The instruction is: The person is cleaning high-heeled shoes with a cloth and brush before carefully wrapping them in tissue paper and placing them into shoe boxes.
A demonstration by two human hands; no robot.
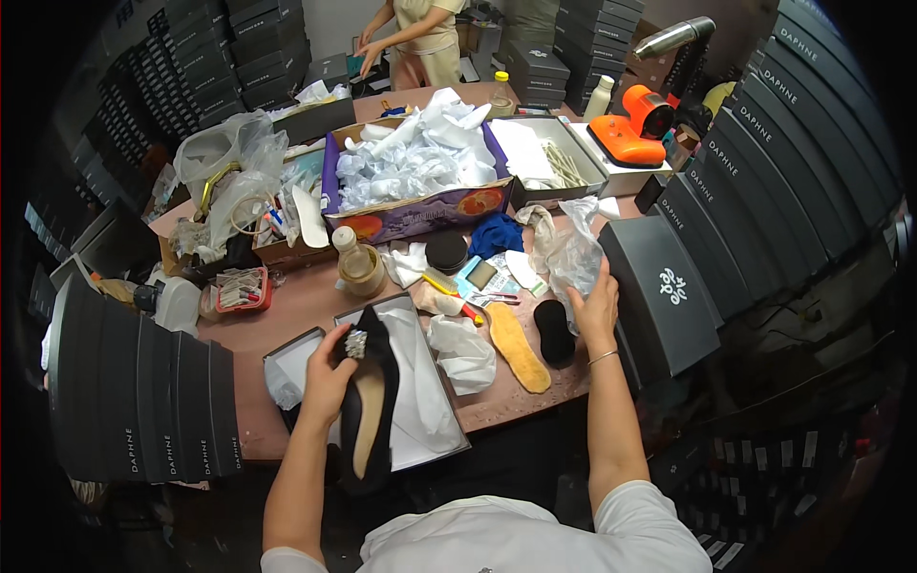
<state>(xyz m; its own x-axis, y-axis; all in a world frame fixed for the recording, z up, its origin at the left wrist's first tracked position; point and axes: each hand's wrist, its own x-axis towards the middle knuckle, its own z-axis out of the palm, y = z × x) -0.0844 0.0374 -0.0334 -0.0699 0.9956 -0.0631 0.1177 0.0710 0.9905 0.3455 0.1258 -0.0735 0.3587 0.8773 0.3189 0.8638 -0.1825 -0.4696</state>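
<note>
My left hand grips a black pointed shoe by its toe end, beside a sparkling ornament. The beige lining of the shoe faces up. Underneath it lies an open grey shoebox lined with white tissue paper. To the right, my right hand has its thumb and fingers around crumpled clear plastic, next to a dark shoebox. Close to that hand are a black oval pad and a yellow insole-shaped piece.
Stacks of dark shoeboxes rise at left and right. A purple carton of crumpled tissue stands at the back, near a glass bottle. An orange device sits back right. Another person stands beyond the table.
</note>
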